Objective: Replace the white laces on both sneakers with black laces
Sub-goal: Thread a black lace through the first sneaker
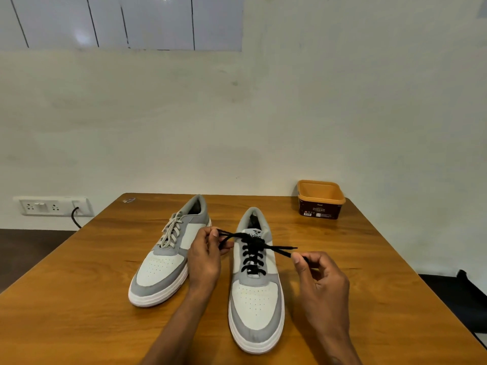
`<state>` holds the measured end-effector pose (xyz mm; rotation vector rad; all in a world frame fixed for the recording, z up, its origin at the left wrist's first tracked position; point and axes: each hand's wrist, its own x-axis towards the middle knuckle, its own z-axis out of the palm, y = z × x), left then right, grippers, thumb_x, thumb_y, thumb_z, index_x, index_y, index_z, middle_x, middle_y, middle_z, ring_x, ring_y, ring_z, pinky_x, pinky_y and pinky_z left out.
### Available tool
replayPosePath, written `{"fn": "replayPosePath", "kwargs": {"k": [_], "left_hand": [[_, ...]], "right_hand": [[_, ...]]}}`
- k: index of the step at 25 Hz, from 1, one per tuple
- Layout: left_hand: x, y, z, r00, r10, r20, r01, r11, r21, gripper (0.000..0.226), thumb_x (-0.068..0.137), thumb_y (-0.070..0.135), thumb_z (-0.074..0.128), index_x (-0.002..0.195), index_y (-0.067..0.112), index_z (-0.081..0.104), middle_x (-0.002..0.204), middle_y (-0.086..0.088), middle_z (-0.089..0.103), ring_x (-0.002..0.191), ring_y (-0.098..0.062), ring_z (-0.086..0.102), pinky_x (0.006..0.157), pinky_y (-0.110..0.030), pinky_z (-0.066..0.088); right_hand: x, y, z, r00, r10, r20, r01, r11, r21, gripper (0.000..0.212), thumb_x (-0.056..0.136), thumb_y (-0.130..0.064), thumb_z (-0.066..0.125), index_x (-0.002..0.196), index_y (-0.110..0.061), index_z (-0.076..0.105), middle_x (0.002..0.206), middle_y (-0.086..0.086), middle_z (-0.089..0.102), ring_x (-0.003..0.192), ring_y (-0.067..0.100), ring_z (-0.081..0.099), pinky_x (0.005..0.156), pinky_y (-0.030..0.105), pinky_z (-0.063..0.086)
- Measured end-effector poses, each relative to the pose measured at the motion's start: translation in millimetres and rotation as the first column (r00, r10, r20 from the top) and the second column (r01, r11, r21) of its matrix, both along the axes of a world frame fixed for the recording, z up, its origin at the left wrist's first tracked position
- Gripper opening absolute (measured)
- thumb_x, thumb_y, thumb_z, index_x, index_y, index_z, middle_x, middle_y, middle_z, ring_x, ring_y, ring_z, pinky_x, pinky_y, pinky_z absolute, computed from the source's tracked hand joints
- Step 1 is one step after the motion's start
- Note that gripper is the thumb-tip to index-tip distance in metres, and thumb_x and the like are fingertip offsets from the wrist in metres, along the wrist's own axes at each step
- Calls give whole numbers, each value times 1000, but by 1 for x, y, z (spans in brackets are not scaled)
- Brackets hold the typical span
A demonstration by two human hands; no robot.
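Note:
Two grey-and-white sneakers stand on the wooden table (79, 299), toes toward me. The left sneaker (168, 256) carries a white lace (172, 230) threaded through its eyelets. The right sneaker (257, 285) is threaded with a black lace (253, 255) crossed at the top. My left hand (204, 259) pinches one loop of the black lace just left of the shoe's tongue. My right hand (320, 275) pinches the other loop, pulled out to the right of the shoe.
An orange tub (321, 198) with a dark label stands open at the table's far right corner. A small sticker (128, 199) lies near the far left edge. A wall socket (52, 206) with a black cable sits beyond the table's left side.

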<state>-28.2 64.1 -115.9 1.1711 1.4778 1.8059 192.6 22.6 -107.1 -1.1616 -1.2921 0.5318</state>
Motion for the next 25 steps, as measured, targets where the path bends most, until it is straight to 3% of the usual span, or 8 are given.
{"fn": "replayPosePath", "kwargs": {"k": [3, 6, 9, 12, 16, 19, 22, 25], "left_hand": [[-4, 8, -13, 994, -40, 99, 42, 999, -24, 23, 111, 22, 47, 115, 7, 64, 103, -19, 73, 89, -24, 78, 80, -39, 66], [-3, 5, -21, 990, -92, 109, 97, 994, -43, 25, 111, 26, 49, 113, 8, 66, 97, -17, 73, 91, -28, 76, 77, -38, 65], [-2, -2, -16, 980, -145, 140, 151, 988, -36, 27, 110, 28, 51, 112, 9, 68, 94, -12, 76, 89, -24, 73, 77, -32, 62], [2, -12, -12, 978, -162, 134, 166, 986, -17, 38, 109, 38, 50, 103, 7, 71, 90, -15, 74, 81, -22, 70, 75, -35, 60], [4, -26, -14, 979, -192, 72, 194, 981, -18, 45, 105, 44, 54, 91, 4, 68, 79, -11, 68, 75, -22, 63, 72, -41, 54], [5, -36, -19, 997, -77, -7, 76, 995, -64, 16, 103, 41, 61, 112, 30, 68, 99, 4, 73, 93, -15, 70, 83, -39, 61], [10, -52, -23, 998, -56, -33, 53, 995, -89, 23, 110, 35, 48, 126, 46, 61, 120, 11, 72, 108, -4, 70, 93, -32, 60], [24, -79, -24, 977, -137, -161, 122, 987, -100, 30, 111, 37, 47, 137, 41, 61, 128, 18, 70, 115, 4, 66, 95, -24, 57]], "right_hand": [[2, 1, 0, 999, -14, -51, 12, 1000, -27, 7, 94, -38, 73, 93, -31, 74, 89, -13, 74, 92, -1, 67, 75, 19, 54], [0, 0, 3, 990, 9, -137, -16, 999, -51, 13, 92, -38, 75, 92, -25, 74, 84, -11, 75, 86, 3, 69, 69, 13, 54], [-2, -2, 5, 984, 45, -172, -49, 999, -22, 13, 90, -33, 77, 95, -21, 72, 83, -7, 75, 76, 11, 71, 68, 20, 59], [-7, -5, 9, 973, 83, -216, -85, 996, 0, 22, 89, -24, 81, 107, -20, 70, 87, -6, 76, 73, 14, 74, 67, 26, 63], [-16, 6, 12, 943, 131, -306, -144, 989, -18, 29, 88, -22, 82, 113, -19, 69, 96, -2, 79, 87, 15, 77, 77, 30, 64], [-26, 11, 8, 968, 195, -159, -210, 974, -83, 30, 95, -36, 73, 124, -30, 69, 117, -11, 75, 114, 7, 70, 90, 26, 61], [-34, -1, -1, 935, 341, 95, -304, 910, -281, 65, 96, -66, 55, 155, -44, 41, 159, -14, 45, 144, 8, 47, 111, 34, 49], [-39, -16, -7, 862, 459, 215, -348, 844, -407, 96, 90, -84, 44, 165, -45, -2, 174, -16, 6, 158, 9, 17, 126, 45, 31]]}}
